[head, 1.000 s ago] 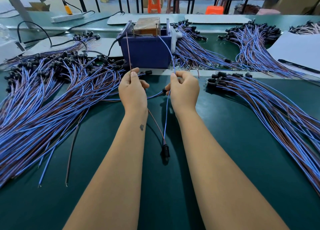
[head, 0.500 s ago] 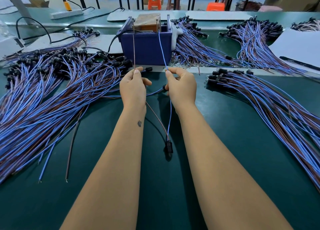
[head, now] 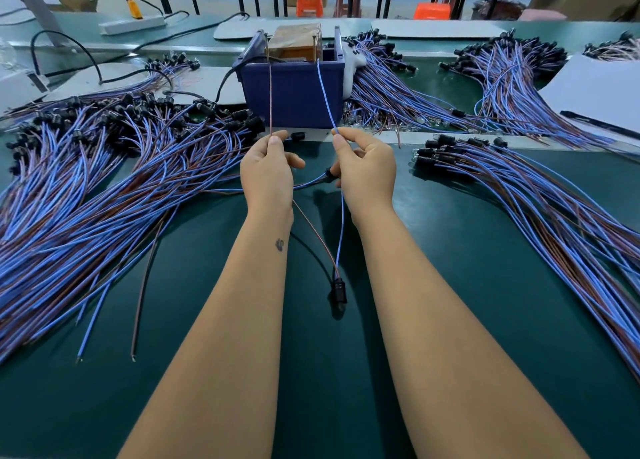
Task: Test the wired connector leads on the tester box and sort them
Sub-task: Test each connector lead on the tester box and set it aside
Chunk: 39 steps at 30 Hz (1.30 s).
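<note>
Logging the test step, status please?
Left hand pinches brown wire, right hand blue wire. Tips up at tester box. Nothing blocking.

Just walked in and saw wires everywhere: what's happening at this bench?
A person is testing one lead. The left hand pinches its thin brown wire, the right hand its blue wire, both raised toward the dark blue tester box. The lead's black connector hangs between the forearms. Bundles of leads lie on either side.
</note>
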Each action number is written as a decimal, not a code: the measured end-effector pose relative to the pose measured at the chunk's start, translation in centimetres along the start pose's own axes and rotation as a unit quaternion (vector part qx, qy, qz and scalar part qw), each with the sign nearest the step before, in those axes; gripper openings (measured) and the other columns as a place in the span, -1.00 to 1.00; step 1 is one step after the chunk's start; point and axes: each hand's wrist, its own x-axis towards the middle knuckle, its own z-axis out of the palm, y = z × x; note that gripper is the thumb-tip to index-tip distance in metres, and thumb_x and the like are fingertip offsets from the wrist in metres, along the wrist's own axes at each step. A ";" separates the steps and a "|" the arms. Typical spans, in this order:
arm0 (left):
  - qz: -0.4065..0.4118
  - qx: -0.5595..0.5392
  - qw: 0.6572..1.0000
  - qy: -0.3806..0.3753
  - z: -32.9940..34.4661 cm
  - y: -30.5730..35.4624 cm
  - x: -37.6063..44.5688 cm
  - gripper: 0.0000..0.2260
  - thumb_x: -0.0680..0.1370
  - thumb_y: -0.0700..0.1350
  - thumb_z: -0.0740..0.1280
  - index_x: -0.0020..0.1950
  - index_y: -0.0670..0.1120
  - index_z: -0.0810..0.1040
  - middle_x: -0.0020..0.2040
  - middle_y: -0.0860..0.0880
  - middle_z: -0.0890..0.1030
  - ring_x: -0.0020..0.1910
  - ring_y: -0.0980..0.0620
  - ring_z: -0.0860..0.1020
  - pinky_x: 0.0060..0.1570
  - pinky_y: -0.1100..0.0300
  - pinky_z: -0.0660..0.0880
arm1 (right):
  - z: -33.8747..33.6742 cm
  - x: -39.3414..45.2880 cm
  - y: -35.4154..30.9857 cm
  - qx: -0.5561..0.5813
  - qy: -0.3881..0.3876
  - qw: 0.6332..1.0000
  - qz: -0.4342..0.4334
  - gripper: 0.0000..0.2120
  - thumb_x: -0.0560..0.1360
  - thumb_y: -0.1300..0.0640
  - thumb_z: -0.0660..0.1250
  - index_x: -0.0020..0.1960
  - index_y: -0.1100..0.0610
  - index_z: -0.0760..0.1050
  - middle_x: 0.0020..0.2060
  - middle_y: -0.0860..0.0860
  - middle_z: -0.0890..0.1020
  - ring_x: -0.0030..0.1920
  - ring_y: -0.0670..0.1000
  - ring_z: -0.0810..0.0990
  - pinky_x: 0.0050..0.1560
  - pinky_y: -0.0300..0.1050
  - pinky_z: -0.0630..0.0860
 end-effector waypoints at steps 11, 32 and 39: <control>-0.002 0.003 1.000 -0.002 0.0 0.1 -0.2 -0.77 0.69 -0.10 0.13 -0.02 0.03 0.57 -0.49 0.06 0.53 -0.48 0.13 0.33 -0.45 0.33 0.29 | -0.3 0.2 0.0 0.054 0.008 0.998 0.010 -0.89 0.58 0.13 0.31 0.00 -0.01 0.60 -0.57 -0.07 0.52 -0.54 -0.07 0.44 -0.35 -0.03 0.52; -0.003 0.013 1.000 -0.004 -0.1 0.1 -0.3 -0.77 0.68 -0.09 0.13 0.00 0.01 0.57 -0.49 0.06 0.54 -0.50 0.12 0.30 -0.41 0.29 0.29 | -0.4 -0.1 -0.2 -0.015 -0.034 0.999 0.020 -0.90 0.54 0.08 0.33 -0.04 -0.05 0.62 -0.47 -0.06 0.54 -0.39 -0.03 0.53 -0.15 0.20 0.61; -0.005 0.004 1.000 -0.002 0.0 0.2 -0.3 -0.77 0.68 -0.10 0.13 -0.01 0.01 0.57 -0.49 0.07 0.53 -0.44 0.11 0.34 -0.34 0.24 0.30 | -0.4 -0.3 -0.4 -0.014 -0.035 0.999 0.021 -0.89 0.55 0.09 0.33 -0.07 -0.08 0.60 -0.46 -0.08 0.53 -0.40 -0.07 0.54 -0.14 0.21 0.61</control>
